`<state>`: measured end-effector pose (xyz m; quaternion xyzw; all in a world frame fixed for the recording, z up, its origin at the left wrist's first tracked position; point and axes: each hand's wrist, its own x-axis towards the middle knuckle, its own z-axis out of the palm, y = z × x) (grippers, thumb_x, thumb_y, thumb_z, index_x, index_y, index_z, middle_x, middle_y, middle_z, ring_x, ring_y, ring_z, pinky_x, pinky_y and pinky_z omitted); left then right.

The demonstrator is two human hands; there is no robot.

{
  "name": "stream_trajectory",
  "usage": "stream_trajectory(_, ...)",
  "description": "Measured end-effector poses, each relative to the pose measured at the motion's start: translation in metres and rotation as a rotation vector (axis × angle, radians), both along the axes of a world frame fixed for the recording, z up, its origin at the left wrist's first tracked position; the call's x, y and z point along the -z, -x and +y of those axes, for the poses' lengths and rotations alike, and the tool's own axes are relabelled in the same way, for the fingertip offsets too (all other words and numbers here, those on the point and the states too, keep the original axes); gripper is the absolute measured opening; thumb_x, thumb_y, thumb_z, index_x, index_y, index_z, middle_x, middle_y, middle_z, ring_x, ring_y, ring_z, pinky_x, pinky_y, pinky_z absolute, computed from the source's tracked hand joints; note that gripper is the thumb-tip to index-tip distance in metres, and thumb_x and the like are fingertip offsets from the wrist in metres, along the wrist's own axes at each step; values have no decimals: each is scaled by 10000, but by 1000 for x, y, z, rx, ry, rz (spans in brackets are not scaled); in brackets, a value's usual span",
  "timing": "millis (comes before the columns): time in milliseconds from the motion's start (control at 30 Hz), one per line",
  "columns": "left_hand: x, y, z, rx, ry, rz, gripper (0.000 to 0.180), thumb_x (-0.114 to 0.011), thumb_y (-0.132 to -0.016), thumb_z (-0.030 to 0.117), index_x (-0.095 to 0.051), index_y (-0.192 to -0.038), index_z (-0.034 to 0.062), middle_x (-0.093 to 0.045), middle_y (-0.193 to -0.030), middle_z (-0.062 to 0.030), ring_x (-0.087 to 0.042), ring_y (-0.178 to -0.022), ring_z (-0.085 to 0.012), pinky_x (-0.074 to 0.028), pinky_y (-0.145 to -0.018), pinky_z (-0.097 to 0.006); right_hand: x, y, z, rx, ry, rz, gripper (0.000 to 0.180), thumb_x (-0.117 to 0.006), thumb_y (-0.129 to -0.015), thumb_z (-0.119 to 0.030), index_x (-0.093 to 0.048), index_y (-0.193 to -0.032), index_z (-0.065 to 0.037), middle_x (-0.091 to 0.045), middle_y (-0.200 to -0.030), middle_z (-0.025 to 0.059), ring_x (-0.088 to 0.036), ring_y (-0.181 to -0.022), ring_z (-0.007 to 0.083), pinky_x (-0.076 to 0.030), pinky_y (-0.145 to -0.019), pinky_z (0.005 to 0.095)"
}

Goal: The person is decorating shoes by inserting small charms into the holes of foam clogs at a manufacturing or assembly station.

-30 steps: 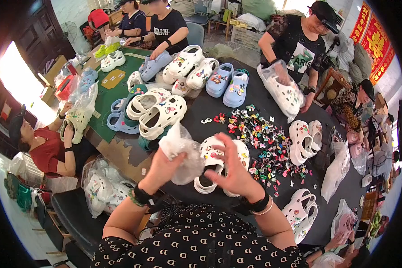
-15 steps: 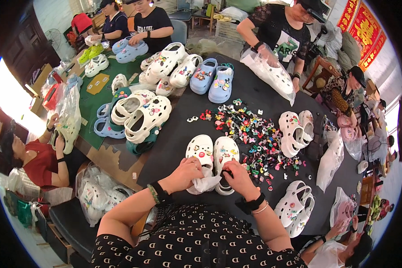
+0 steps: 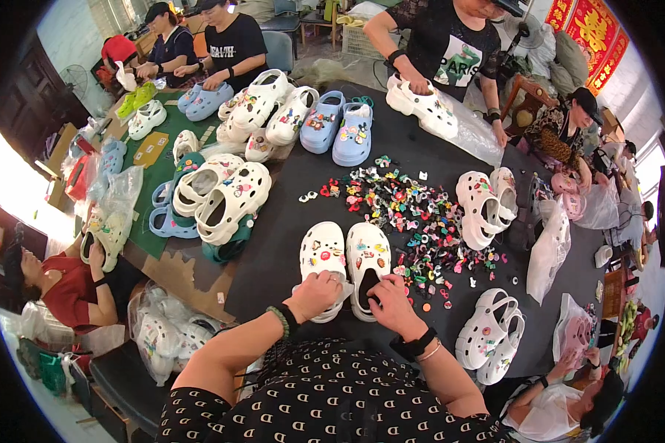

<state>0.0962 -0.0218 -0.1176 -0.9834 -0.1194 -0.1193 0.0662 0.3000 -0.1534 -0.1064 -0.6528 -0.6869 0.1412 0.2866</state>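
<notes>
We see the two clogs in hand, the left clog and the right clog, side by side on the black table, close to the wearer's body. Their toes point away, which, we judge, turns the open backs toward the hands and leaves the decorated tops in plain sight. Our left hand reaches down into the left clog's opening with curled fingers; something pale shows beside them, but the fingertips are hidden, so we cannot tell whether they grip it. Our right hand bends its fingers at the right clog's opening, touching its edge, perhaps to steady it; whether they pinch anything we cannot tell. The loose charms spread just beyond and to the right, probably so that they lie within reach without crowding the clogs. The blue pair and the white pair stand around that heap, seemingly to leave working room before us. To the left, white clogs are piled on others in a stack, which likely saves room. Across the table, a co-worker's hand holds another white clog beside a clear bag.
</notes>
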Motion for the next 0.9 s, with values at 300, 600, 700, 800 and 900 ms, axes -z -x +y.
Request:
stream_trajectory(300, -29, 1, -19, -239, 468, 74, 384, -633, -798, 221, -602, -1051, -67, -605, -978, -223, -590, -960, -367, -511, -827, -429, -11, -11, -7, -92, 39, 107, 283, -758, -755, -173, -646, -1000, -84, -595, -1043, 77, -464, -1141, 326, -380, -974, 440)
stream_trajectory(600, -27, -27, -43, -556, 460, 14, 673, -635, -816, 575, -631, -1057, -53, -589, -1066, -198, -535, -1052, -343, -441, -847, -459, -2, 8, -20, -205, 72, -265, 239, -736, -735, -146, -637, -941, -76, -576, -928, 68, -526, -1015, 283, -430, -817, 407)
stream_trajectory(700, -20, -28, -44, -621, 407, -127, 598, -671, -786, 562, -646, -959, -9, -597, -983, -166, -561, -966, -323, -441, -786, -443, -1, 20, -8, -241, 49, -196, 101, -681, -777, -104, -638, -856, -56, -600, -835, 109, -559, -919, 310, -457, -768, 403)
stream_trajectory(800, -22, -27, -34, -683, 466, -175, 541, -706, -759, 504, -647, -950, 1, -607, -999, -169, -576, -966, -325, -462, -778, -452, -10, 41, 4, -250, 17, 41, 122, -672, -775, -86, -667, -886, -37, -648, -858, 139, -585, -837, 338, -474, -772, 431)
stream_trajectory(900, -22, -21, -20, -638, 567, -26, 432, -738, -734, 360, -643, -965, 7, -617, -1005, -165, -590, -968, -327, -485, -786, -463, -14, 60, 12, -316, 103, 92, 130, -671, -802, -103, -670, -913, -34, -652, -881, 154, -582, -857, 360, -478, -777, 431)
